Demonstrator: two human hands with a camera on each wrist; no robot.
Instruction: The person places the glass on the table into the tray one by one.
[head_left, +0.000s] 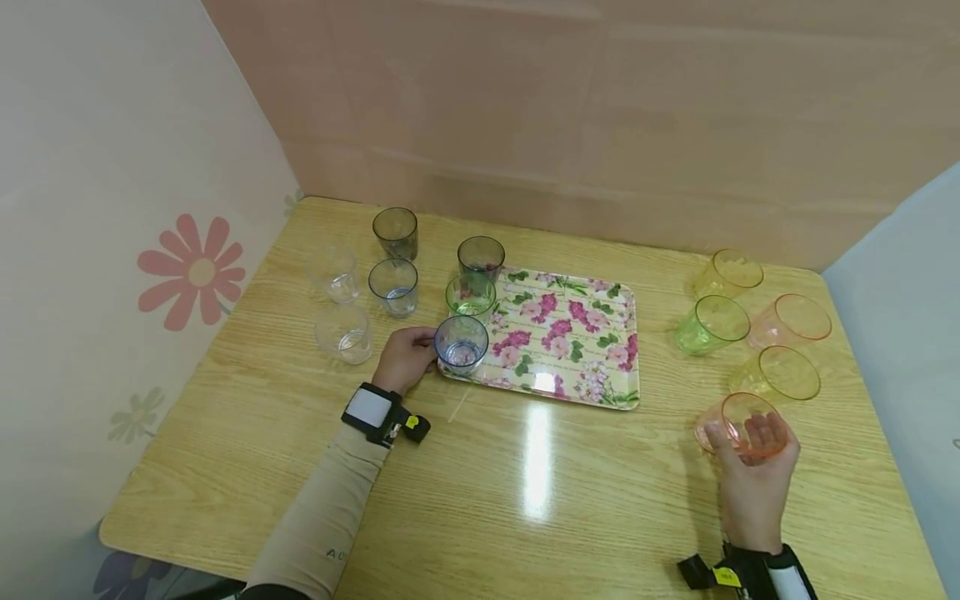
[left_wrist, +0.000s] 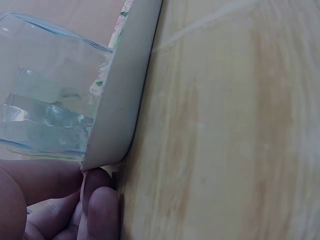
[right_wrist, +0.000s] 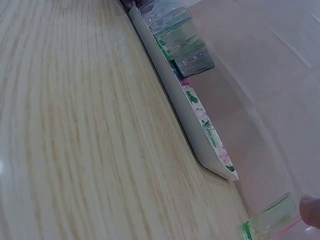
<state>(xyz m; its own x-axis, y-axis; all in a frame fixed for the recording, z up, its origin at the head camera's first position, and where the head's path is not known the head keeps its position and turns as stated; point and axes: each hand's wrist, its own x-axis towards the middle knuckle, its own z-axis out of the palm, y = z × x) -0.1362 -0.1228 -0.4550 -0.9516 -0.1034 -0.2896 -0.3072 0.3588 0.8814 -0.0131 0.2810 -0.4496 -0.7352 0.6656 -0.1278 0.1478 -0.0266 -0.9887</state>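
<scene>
My left grip holds the tray, my right grip the pink glass. Tray tilt could topple the blue glass.

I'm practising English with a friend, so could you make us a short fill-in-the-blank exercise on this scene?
1. The number of glasses standing on the tray is ____.
2. In that row, the middle glass is ____ in colour.
3. The left hand grips the edge of the ____.
4. The pink glass nearest the person is held in the ____ hand.

Missing words: three; green; tray; right.
</scene>
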